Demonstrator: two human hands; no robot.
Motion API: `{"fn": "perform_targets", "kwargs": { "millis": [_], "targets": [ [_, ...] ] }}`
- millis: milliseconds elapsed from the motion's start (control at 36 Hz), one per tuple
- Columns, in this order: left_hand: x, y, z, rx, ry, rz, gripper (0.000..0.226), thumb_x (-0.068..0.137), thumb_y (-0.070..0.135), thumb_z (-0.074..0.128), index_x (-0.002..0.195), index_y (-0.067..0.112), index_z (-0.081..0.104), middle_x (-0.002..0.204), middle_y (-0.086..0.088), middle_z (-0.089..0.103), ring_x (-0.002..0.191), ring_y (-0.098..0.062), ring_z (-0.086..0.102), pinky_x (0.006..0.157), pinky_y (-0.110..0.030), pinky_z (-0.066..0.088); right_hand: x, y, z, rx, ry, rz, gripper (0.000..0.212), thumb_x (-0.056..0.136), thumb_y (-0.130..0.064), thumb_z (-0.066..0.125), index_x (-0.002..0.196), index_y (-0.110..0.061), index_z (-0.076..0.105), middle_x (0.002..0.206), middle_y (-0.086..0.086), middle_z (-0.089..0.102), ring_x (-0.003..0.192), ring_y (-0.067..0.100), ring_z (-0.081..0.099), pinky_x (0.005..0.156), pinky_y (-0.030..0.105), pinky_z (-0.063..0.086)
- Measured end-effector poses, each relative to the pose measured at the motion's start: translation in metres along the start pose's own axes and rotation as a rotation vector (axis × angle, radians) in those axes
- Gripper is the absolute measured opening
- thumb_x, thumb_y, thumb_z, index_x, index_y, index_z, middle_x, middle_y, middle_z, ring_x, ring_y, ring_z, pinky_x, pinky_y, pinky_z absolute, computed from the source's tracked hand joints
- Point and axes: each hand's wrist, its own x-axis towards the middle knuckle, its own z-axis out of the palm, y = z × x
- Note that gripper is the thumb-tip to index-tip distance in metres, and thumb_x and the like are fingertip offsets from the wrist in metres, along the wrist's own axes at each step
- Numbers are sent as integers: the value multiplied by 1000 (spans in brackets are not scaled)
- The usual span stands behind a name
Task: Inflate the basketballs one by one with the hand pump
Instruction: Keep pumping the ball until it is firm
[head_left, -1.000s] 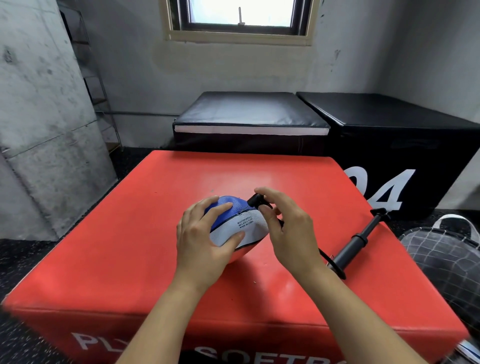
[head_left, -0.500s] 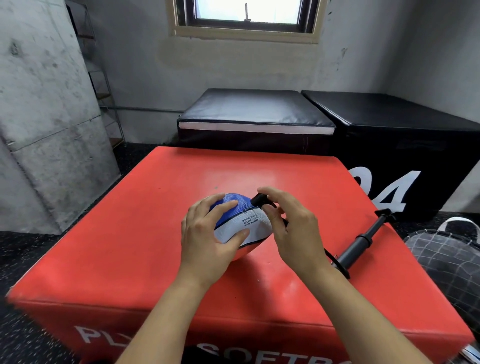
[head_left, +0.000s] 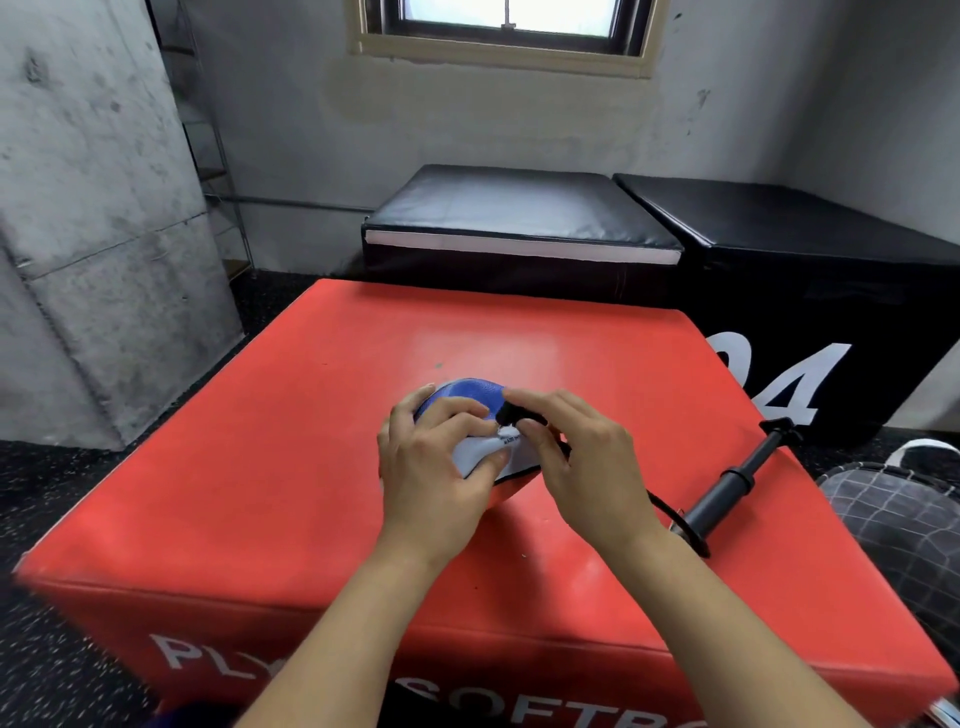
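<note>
Left hand (head_left: 431, 467) cups the limp basketball (head_left: 475, 400) steady while right hand (head_left: 582, 462) pinches the hose nozzle (head_left: 511, 414) onto its valve; pump (head_left: 727, 493) lies at 3 o'clock.

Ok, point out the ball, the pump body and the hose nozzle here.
ball (head_left: 470, 392), head view, blue top panel.
pump body (head_left: 727, 493), head view, middle of the black barrel.
hose nozzle (head_left: 508, 415), head view, black tip between the right hand's fingers.

Worktop (head_left: 291, 467), nearest: ball (head_left: 470, 397) on its middle, left hand (head_left: 431, 467) on the ball's left, right hand (head_left: 587, 462) on its right. Hand pump (head_left: 727, 493) lying right of the ball. Behind the worktop: two boxes (head_left: 519, 218) side by side. Mesh bag (head_left: 904, 525) on the floor, far right.
</note>
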Motion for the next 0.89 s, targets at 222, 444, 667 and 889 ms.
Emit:
{"fn": "perform_targets", "kwargs": {
  "millis": [222, 444, 667, 889],
  "targets": [
    [3, 1, -10, 48, -64, -28, 75, 74, 59, 67, 141, 25, 63, 149, 7, 54, 136, -18, 49, 115, -45, 38, 0, 0, 3, 118, 65, 111, 33, 101, -6, 66, 126, -28, 72, 110, -32, 68, 95, -6, 62, 79, 7, 41],
    [2, 3, -12, 103, -74, -32, 83, 75, 69, 66, 145, 26, 60, 147, 13, 54, 137, -11, 46, 113, -31, 32, 0, -9, -3, 178, 101, 114, 37, 104, -11, 65, 124, -42, 66, 115, -32, 69, 96, 2, 65, 74, 16, 49],
    [9, -4, -7, 50, -85, -36, 70, 76, 67, 70, 127, 19, 74, 132, 9, 65, 126, -16, 53, 111, -42, 42, 0, -12, -7, 177, 124, 105, 39, 104, -12, 64, 124, -46, 64, 116, -29, 69, 93, 6, 65, 70, 18, 49],
    [8, -10, -3, 16, -42, -14, 57, 76, 61, 71, 118, 23, 78, 118, 14, 69, 117, -19, 58, 101, -52, 48, -4, -6, -2, 150, 115, 98, 31, 103, -12, 67, 126, -33, 70, 115, -29, 69, 92, 0, 65, 74, 10, 46]
  ]
}}
